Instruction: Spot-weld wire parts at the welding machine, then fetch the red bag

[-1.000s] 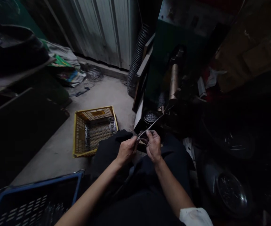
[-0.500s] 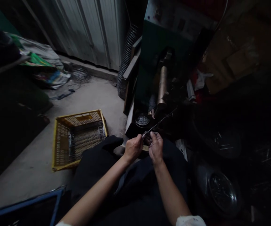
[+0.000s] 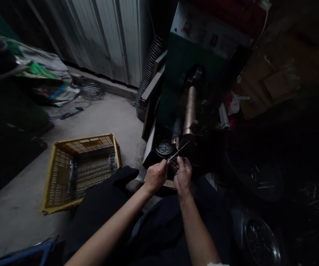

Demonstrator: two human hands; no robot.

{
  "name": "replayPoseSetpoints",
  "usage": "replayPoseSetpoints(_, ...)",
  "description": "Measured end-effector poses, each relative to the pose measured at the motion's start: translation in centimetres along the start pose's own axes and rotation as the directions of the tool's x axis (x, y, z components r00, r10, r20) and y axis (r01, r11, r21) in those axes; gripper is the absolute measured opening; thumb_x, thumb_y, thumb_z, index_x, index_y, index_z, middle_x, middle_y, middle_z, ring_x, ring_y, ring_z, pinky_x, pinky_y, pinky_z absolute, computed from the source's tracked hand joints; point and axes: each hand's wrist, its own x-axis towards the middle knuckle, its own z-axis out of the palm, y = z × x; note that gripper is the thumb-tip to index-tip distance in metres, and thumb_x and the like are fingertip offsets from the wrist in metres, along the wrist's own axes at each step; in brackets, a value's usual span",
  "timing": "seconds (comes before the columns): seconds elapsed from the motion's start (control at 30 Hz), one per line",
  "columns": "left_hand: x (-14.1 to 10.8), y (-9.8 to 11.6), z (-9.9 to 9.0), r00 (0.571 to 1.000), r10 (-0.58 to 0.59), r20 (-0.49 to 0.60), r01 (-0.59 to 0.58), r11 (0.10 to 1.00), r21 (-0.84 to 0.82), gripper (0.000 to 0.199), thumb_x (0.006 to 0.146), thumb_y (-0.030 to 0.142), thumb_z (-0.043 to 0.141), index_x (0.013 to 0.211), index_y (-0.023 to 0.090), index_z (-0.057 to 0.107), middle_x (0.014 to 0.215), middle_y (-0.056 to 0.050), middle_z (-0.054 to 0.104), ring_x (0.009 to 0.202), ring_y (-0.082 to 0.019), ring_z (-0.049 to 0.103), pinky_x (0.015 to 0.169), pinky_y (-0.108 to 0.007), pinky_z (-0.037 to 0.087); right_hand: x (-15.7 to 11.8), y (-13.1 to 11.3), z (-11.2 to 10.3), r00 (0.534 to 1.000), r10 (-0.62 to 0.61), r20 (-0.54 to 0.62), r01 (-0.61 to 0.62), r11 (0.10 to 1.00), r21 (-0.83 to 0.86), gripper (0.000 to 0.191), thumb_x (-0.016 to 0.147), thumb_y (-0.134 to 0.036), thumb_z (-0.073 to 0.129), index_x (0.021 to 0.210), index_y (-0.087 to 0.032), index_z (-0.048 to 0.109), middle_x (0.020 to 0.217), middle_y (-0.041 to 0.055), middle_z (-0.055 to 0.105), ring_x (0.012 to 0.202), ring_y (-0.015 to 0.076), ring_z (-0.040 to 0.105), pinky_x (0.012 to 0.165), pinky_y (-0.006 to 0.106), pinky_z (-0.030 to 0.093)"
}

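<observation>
Dim workshop corner, bare concrete floor (image 3: 18, 229), corrugated metal wall (image 3: 112, 33) at the back, and the person sits low facing a green machine (image 3: 192, 55). Both hands are up in front of it, close together. The left hand (image 3: 156, 176) has its grip pinched shut on the near end of a thin metal rod (image 3: 177, 152); the right hand (image 3: 182, 174) meets it just beside, fingers closed on the same near end. The rod slants up and away from the hands, its far tip close under the brass-coloured cylinder (image 3: 190, 109) that hangs down the machine's front; whether tip and cylinder touch, I cannot tell in this gloom.

As a judgement, the rod is being lined up at the machine and not yet worked there: it is in hand, near the cylinder, nothing more shows.

Left of the machine's foot sits a small round dish (image 3: 164, 147) of glinting bits. Further left of the machine, on the floor, a yellow crate (image 3: 62, 173) holds a row of wire pieces against its far side. A ribbed hose (image 3: 148, 79) climbs the wall just left of the machine. Right of the machine it is mostly dark: a shiny round pan (image 3: 261, 236) low down, clutter above. Dark trousers (image 3: 165, 236) fill the foreground. Nothing stands between hands and cylinder.
</observation>
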Motion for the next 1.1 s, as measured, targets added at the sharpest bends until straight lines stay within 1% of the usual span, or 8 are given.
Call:
replayPoseSetpoints(0.23, 0.3, 0.1, -0.2, 0.998, 0.019, -0.056, -0.019, 1.0, 0.011, 0.035, 0.102, 0.028, 0.029, 0.077, 0.019, 0.051, 0.058, -0.005, 0.062, 0.05, -0.017, 0.06, 0.049, -0.029, 0.032, 0.1, -0.2, 0.4, 1.0, 0.003, -0.023, -0.004, 1.0, -0.013, 0.036, 0.07, -0.038, 0.078, 0.088, -0.019, 0.054, 0.078, -0.0011, 0.067, 0.067, 0.0156, 0.068, 0.062, 0.027, 0.058)
replayPoseSetpoints(0.33, 0.4, 0.3, -0.4, 0.997, 0.021, -0.07, -0.021, 1.0, 0.005, 0.035, 0.102, 0.027, 0.03, 0.077, 0.019, 0.051, 0.058, -0.004, 0.063, 0.05, -0.017, 0.06, 0.049, -0.028, 0.032, 0.1, -0.5, 0.5, 1.0, 0.003, -0.031, -0.003, 1.0, -0.002, 0.036, 0.068, -0.036, 0.079, 0.087, -0.019, 0.053, 0.075, -0.0019, 0.066, 0.065, 0.015, 0.068, 0.061, 0.025, 0.057)
replayPoseSetpoints(0.57, 1.1, 0.5, -0.5, 0.997, 0.014, -0.082, -0.015, 1.0, -0.013, 0.03, 0.101, 0.025, 0.033, 0.078, 0.018, 0.052, 0.059, -0.004, 0.064, 0.051, -0.017, 0.061, 0.049, -0.028, 0.031, 0.6, -0.8, 0.5, 1.0, -0.005, 0.014, 0.005, 1.0, -0.01, 0.03, 0.071, -0.034, 0.076, 0.085, -0.018, 0.054, 0.074, -0.0005, 0.068, 0.065, 0.0152, 0.068, 0.061, 0.025, 0.057)
replayPoseSetpoints(0.7, 1.3, 0.3, -0.6, 0.999, 0.013, -0.037, -0.013, 1.0, -0.02, 0.028, 0.1, 0.024, 0.034, 0.08, 0.018, 0.053, 0.061, -0.005, 0.065, 0.052, -0.017, 0.061, 0.049, -0.028, 0.031, 1.0, -0.8, 0.6, 0.999, -0.022, 0.031, 0.022, 1.0, -0.02, 0.026, 0.074, -0.032, 0.074, 0.083, -0.018, 0.055, 0.075, -0.0002, 0.069, 0.065, 0.0146, 0.068, 0.064, 0.025, 0.057)
replayPoseSetpoints(0.83, 1.3, 0.0, -1.0, 0.999, 0.004, 0.048, -0.003, 0.999, -0.035, 0.033, 0.102, 0.03, 0.03, 0.083, 0.017, 0.054, 0.065, -0.006, 0.065, 0.056, -0.018, 0.061, 0.052, -0.028, 0.032, 1.1, -0.9, 0.6, 1.0, -0.004, 0.012, 0.004, 1.0, -0.02, 0.023, 0.074, -0.031, 0.073, 0.081, -0.017, 0.056, 0.071, -0.0001, 0.068, 0.061, 0.0129, 0.066, 0.057, 0.021, 0.054)
replayPoseSetpoints(0.9, 1.4, -0.1, -1.1, 0.996, -0.002, 0.088, 0.006, 0.999, -0.039, 0.035, 0.103, 0.032, 0.028, 0.086, 0.016, 0.054, 0.066, -0.007, 0.065, 0.057, -0.018, 0.061, 0.052, -0.028, 0.032, 1.2, -1.0, 0.5, 1.0, 0.014, 0.024, -0.013, 1.0, -0.025, 0.024, 0.073, -0.032, 0.072, 0.082, -0.018, 0.055, 0.073, 0.0009, 0.07, 0.061, 0.0128, 0.065, 0.056, 0.021, 0.053)
replayPoseSetpoints(1.0, 1.8, 0.0, -1.1, 0.991, -0.003, 0.131, 0.008, 0.999, -0.038, 0.033, 0.103, 0.03, 0.029, 0.085, 0.017, 0.054, 0.066, -0.006, 0.065, 0.058, -0.018, 0.062, 0.052, -0.028, 0.03, 1.3, -1.3, 0.0, 0.999, -0.008, 0.046, 0.014, 0.993, -0.115, 0.027, 0.075, -0.037, 0.073, 0.084, -0.017, 0.058, 0.075, 0.002, 0.07, 0.059, 0.0126, 0.064, 0.055, 0.022, 0.052)
replayPoseSetpoints(1.1, 2.6, 0.2, -0.9, 0.99, 0.006, 0.142, -0.002, 1.0, -0.029, 0.031, 0.102, 0.029, 0.032, 0.084, 0.017, 0.054, 0.067, -0.007, 0.066, 0.058, -0.02, 0.062, 0.052, -0.029, 0.028, 1.9, -1.7, -0.7, 0.995, -0.096, 0.022, 0.098, 0.967, -0.237, 0.029, 0.075, -0.04, 0.074, 0.079, -0.016, 0.06, 0.067, -0.0012, 0.065, 0.056, 0.0105, 0.059, 0.053, 0.02, 0.049)
